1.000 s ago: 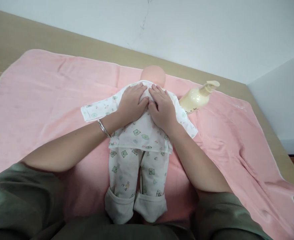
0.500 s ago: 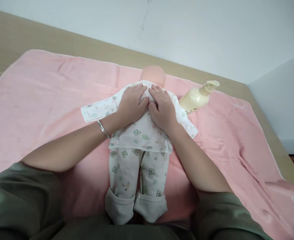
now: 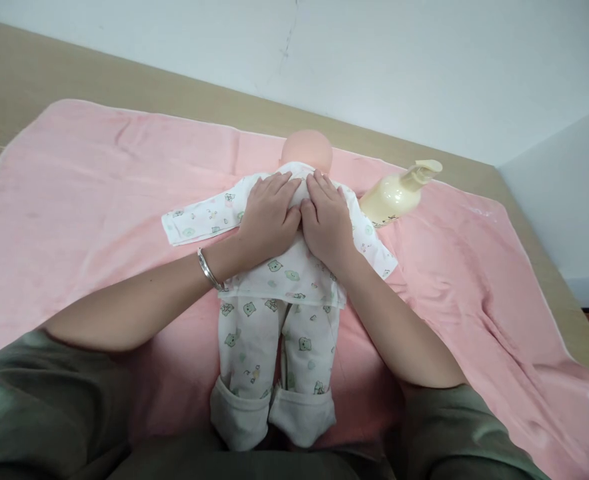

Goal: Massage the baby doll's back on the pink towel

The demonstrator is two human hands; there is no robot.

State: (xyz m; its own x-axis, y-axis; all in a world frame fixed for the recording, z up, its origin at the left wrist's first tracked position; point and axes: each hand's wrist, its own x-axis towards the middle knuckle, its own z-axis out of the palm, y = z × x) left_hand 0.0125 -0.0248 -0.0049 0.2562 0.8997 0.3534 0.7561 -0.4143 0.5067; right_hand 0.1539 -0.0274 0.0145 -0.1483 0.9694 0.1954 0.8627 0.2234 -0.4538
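Note:
A baby doll (image 3: 307, 148) lies on a pink blanket (image 3: 99, 173), its smooth head away from me and its face out of view. It wears a white printed shirt (image 3: 284, 273) and matching printed trousers (image 3: 254, 333) with folded cuffs. My left hand (image 3: 270, 215) rests flat on the upper left of the shirt, fingers stretched out. Beside it, my right hand (image 3: 328, 220) lies flat on the upper right of the shirt, its fingers extended too. The two thumbs meet or nearly meet at the middle. Neither hand grips anything.
A cream pump bottle (image 3: 391, 197) is on the blanket at the right of the doll, near its right-side sleeve (image 3: 381, 260). The wooden tabletop (image 3: 174, 83) shows around the blanket, and a pale wall (image 3: 374, 67) rises behind it.
My left hand has slid slightly toward me and right, and my right hand has shifted slightly toward me. Both still lie on the shirt.

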